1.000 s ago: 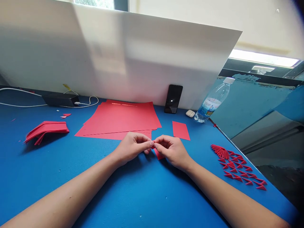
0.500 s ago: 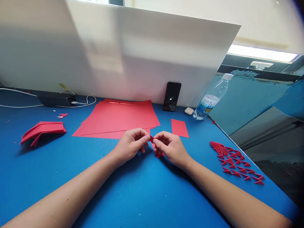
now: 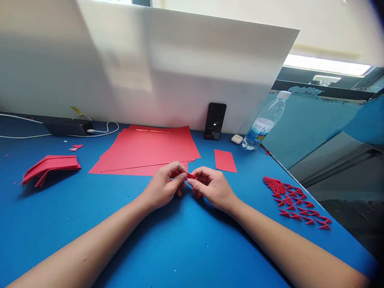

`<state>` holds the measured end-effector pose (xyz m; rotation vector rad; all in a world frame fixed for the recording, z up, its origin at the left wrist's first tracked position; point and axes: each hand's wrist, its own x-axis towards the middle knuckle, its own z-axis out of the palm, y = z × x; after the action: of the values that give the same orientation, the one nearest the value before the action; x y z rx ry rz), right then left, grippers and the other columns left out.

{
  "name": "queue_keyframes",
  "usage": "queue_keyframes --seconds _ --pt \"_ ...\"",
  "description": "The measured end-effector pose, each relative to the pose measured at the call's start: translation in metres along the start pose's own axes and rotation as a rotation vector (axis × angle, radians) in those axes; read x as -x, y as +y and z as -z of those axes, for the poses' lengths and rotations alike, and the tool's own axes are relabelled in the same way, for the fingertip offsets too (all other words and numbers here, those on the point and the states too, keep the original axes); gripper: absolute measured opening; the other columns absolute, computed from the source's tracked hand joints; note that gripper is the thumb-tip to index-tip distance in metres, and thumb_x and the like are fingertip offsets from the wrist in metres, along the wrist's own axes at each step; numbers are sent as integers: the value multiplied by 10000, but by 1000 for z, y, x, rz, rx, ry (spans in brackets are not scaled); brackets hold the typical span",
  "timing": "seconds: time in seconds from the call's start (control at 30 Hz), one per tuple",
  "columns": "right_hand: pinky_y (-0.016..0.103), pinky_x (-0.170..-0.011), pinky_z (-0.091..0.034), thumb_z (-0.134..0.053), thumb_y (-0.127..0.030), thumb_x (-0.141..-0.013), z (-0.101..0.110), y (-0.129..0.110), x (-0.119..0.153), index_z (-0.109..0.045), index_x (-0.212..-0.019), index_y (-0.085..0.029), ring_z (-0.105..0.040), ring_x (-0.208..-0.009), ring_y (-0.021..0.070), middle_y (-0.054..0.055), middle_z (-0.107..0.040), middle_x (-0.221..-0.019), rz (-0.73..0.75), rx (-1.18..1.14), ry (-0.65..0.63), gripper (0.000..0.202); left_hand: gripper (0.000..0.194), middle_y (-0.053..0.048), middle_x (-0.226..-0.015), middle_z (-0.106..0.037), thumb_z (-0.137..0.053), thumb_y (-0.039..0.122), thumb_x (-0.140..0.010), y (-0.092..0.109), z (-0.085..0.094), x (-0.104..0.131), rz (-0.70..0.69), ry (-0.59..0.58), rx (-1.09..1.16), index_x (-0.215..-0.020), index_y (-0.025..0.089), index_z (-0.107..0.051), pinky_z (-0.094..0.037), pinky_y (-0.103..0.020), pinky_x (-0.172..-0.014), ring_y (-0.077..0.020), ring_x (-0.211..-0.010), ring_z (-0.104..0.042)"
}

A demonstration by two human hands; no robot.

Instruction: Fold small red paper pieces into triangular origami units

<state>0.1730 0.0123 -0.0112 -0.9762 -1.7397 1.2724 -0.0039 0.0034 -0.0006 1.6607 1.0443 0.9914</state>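
Between my two hands, above the blue table, is a small folded piece of red paper [image 3: 191, 175]. My left hand [image 3: 167, 184] pinches its left end between thumb and fingers. On the other end my right hand [image 3: 212, 188] is closed, its thumb pressing the near side. My fingers hide most of the paper, and a bit of red shows below the right fingertips. Just behind my hands lie large red sheets [image 3: 153, 146]. A small red paper rectangle [image 3: 225, 161] rests flat beyond my right hand.
Several folded red triangles [image 3: 295, 216] lie in rows at the right, near a fanned cluster [image 3: 274, 185]. A stack of folded red strips [image 3: 52, 166] sits left. At the back are a black power adapter [image 3: 68, 127], phone [image 3: 215, 121], white earbud case [image 3: 237, 139] and bottle [image 3: 264, 124].
The red paper has turned between my fingers, and its lower part, visible before, is now mostly hidden. My right thumb has shifted slightly left. The whole view has moved a little.
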Motion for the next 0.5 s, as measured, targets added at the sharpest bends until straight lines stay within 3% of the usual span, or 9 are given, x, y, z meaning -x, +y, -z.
queue_keyframes --seconds 0.5 --pt "252 -472 -458 -660 -339 -770 1 -4 -2 -587 -754 -140 -555 -467 116 9 -608 -582 -125 -184 5 212 166 17 -663 -554 -554 285 -842 -2 1 -2 38 0 91 -760 146 -517 -437 -224 -495 -87 -496 -533"
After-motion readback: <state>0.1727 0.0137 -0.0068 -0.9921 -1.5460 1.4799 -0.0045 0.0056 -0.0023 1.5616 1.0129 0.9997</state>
